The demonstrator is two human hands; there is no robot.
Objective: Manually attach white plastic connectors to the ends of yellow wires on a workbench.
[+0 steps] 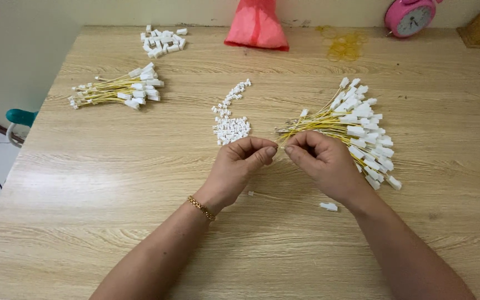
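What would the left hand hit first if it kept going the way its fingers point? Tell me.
The left hand points up and right, so it would probably meet the right hand first; their fingertips nearly touch already.

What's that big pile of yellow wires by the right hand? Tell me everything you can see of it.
The pile of yellow wires is a loose bundle of thin yellow leads, each ending in a white connector that looks like plastic. It lies flat on the wooden table, fanned out: the bare ends converge toward the middle, the white connectors spread to the right. The right hand rests against its near edge, partly covering it.
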